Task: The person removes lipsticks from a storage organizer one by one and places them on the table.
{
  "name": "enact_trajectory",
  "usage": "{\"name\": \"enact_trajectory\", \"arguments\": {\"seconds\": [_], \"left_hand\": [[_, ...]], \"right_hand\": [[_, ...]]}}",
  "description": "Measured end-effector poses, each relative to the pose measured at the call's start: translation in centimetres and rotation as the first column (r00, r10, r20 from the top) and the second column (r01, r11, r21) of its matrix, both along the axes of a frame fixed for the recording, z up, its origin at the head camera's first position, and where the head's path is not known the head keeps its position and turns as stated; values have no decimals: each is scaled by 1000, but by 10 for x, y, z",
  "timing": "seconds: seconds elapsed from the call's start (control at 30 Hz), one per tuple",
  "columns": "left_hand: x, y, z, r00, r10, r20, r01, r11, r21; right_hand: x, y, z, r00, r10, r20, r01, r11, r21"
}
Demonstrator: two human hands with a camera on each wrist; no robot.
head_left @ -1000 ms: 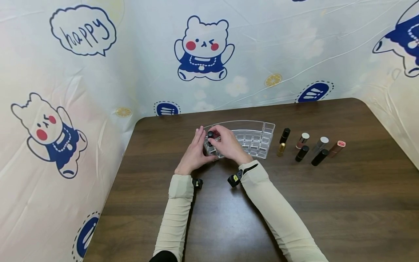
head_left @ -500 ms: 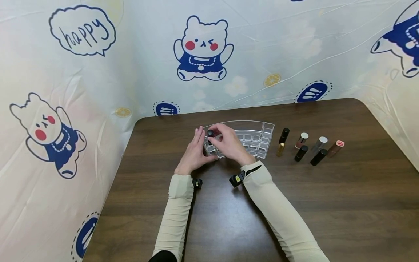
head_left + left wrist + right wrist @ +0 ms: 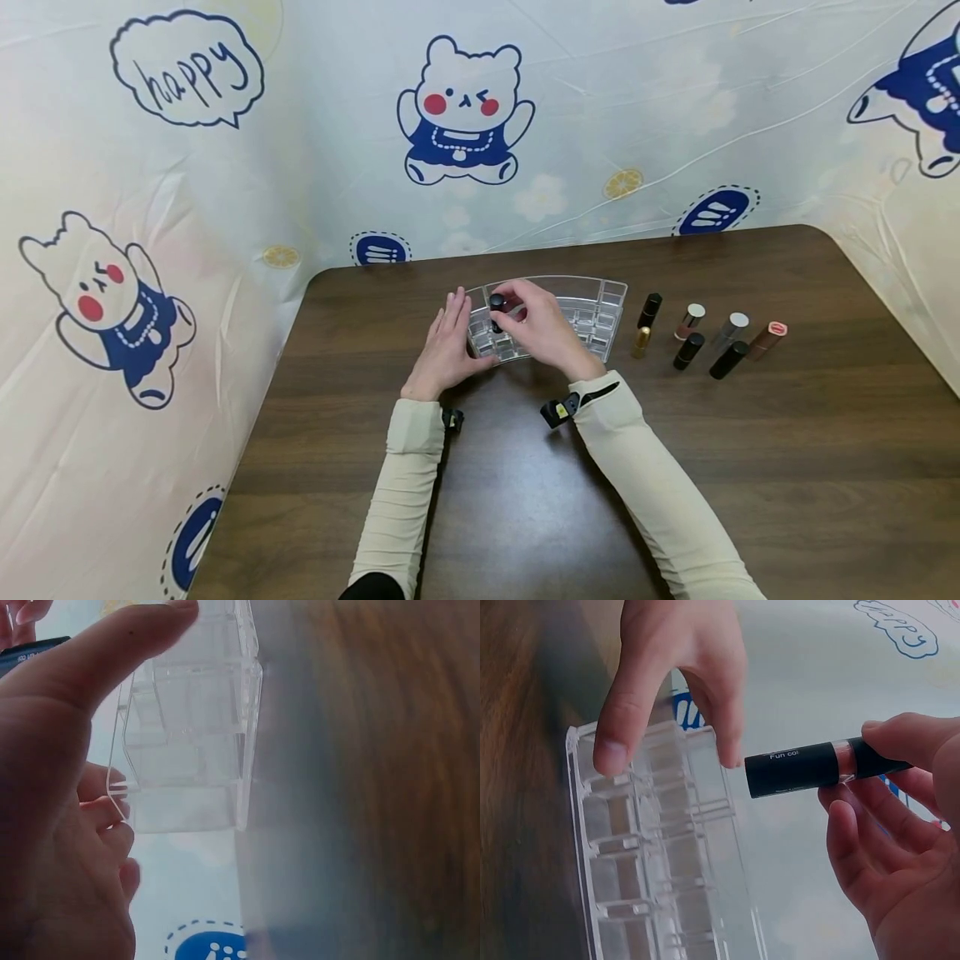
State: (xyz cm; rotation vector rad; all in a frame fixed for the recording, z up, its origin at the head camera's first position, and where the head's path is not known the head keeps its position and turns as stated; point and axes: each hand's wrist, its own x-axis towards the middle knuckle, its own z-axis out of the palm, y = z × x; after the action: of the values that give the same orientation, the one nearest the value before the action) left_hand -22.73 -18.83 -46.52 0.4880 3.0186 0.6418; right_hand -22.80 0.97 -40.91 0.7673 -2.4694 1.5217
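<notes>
My right hand (image 3: 543,329) pinches a lipstick tube (image 3: 791,771) between thumb and fingers. The tube is black, with a clear pinkish band round its middle and small pale lettering. In the head view it stands roughly upright over the left part of a clear plastic organizer (image 3: 600,321) with stepped rows of small compartments. My left hand (image 3: 446,350) holds the organizer's left end. Its thumb (image 3: 615,742) lies over the front corner, and the other fingers are along the side. In the right wrist view the lipstick's lower end is apart from the organizer.
Right of the organizer stand several cosmetic tubes: a black one (image 3: 649,310), a gold one (image 3: 641,342), a white-capped one (image 3: 689,322), a silver-capped one (image 3: 731,329), two more black ones (image 3: 688,351) and a brownish-pink one (image 3: 768,340). A printed curtain (image 3: 570,125) hangs behind the wooden table (image 3: 495,492).
My right hand has shifted slightly to the right with the lipstick, away from the left hand. The left hand stays at the organizer's left end.
</notes>
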Motion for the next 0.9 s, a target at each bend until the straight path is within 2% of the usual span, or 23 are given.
{"name": "enact_trajectory", "arguments": {"seconds": [0.47, 0.9], "left_hand": [[-1, 12, 0, 992, -62, -107, 60, 998, -22], [0, 16, 2, 992, -74, -101, 62, 991, -117]], "right_hand": [[7, 30, 9, 998, -56, -27, 56, 998, 7], [18, 72, 17, 988, -141, -64, 142, 990, 21]]}}
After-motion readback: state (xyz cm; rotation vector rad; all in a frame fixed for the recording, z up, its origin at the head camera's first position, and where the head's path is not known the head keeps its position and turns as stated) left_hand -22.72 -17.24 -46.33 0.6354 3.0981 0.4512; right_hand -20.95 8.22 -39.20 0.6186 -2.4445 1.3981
